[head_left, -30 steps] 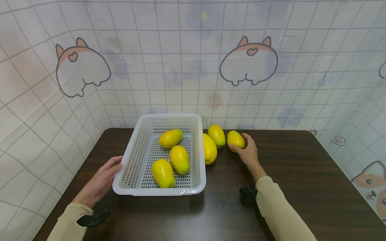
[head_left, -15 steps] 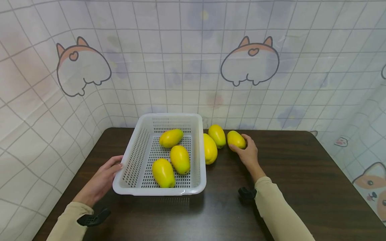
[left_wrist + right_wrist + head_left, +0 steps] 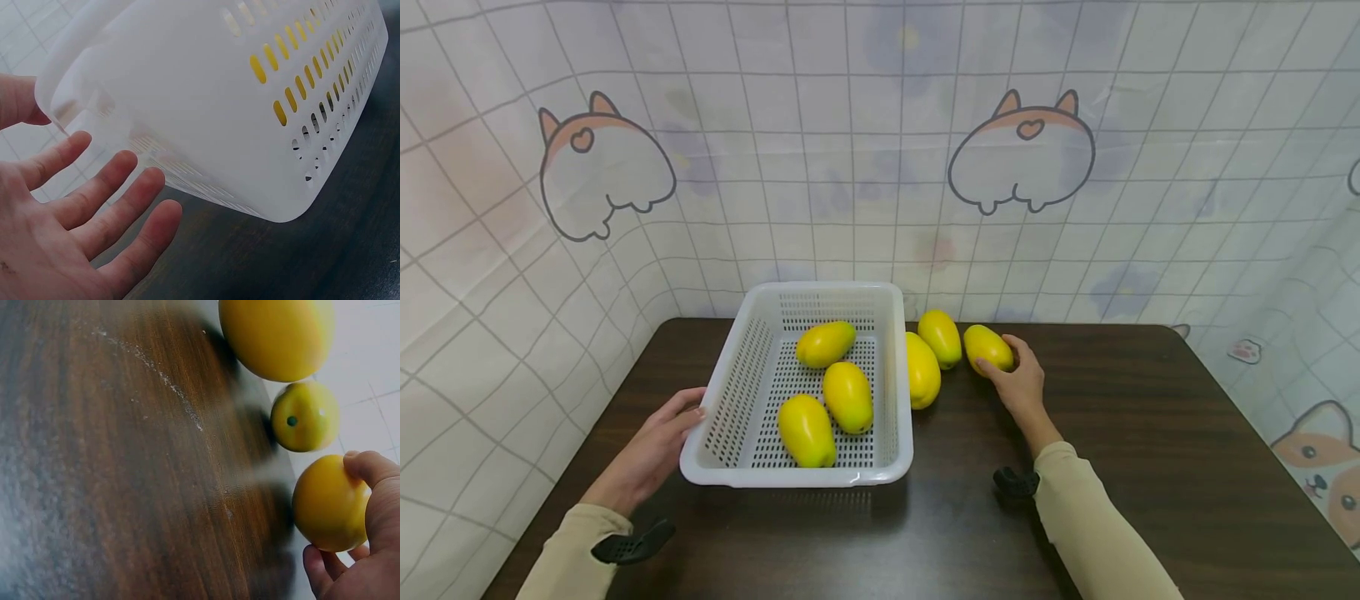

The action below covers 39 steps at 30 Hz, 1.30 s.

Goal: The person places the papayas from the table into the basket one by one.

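My left hand (image 3: pixel 655 454) is at the left side of a white perforated plastic basket (image 3: pixel 715 454). In the left wrist view its thumb and index finger pinch the rim, while the other fingers (image 3: pixel 150 194) spread loosely outside the wall. Three yellow mangoes with greenish tips lie in the basket, one at the back (image 3: pixel 825 344), one in the middle (image 3: pixel 847 398) and one in front (image 3: pixel 806 431). My right hand (image 3: pixel 1021 385) grips another mango (image 3: pixel 985 348) at the table's back edge, thumb on the near side and fingers around the far side.
Two more mangoes stand right of the basket, a large one (image 3: pixel 922 372) by its wall and a smaller one (image 3: pixel 940 338) behind it. The dark wooden table (image 3: pixel 1135 450) ends at a grid-patterned cloth backdrop (image 3: pixel 865 167).
Almost nothing differs. My right hand's thumb and fingers shift very slightly on the mango, while the left hand and the basket stay in place.
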### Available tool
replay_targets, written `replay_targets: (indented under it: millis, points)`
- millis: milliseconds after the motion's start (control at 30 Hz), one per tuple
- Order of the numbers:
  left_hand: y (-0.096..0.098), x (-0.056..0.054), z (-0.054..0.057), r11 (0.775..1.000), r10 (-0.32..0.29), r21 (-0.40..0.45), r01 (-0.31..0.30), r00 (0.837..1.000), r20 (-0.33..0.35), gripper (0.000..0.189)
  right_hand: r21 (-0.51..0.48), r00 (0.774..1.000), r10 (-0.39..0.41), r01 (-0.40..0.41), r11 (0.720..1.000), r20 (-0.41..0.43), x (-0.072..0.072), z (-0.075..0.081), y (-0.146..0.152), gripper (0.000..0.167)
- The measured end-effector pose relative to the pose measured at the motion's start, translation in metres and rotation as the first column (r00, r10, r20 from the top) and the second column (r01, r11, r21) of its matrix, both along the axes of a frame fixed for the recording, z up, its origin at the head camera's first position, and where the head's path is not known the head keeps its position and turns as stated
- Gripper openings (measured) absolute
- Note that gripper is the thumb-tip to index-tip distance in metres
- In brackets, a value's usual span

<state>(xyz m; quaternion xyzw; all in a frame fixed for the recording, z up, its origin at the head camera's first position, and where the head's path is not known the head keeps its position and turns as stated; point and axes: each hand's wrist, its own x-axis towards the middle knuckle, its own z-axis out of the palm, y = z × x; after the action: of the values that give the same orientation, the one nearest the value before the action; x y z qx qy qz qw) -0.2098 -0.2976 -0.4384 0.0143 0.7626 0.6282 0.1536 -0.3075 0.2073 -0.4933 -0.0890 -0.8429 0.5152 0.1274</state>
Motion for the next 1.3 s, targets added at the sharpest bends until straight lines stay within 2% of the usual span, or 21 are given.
replay_targets:
  millis: [800, 1300]
  points:
    - [0.000, 0.000, -0.002, 1.000, 0.005, -0.014, -0.005, 1.000, 0.006, 0.051, -0.050, 1.000, -0.011, 0.011, 0.999, -0.011, 0.011, 0.006, 0.000, 0.066]
    - [0.002, 0.000, 0.000, 1.000, 0.017, -0.010, -0.017, 1.000, 0.014, 0.052, -0.071, 1.000, -0.012, 0.011, 0.997, -0.013, 0.017, 0.009, -0.002, 0.066]
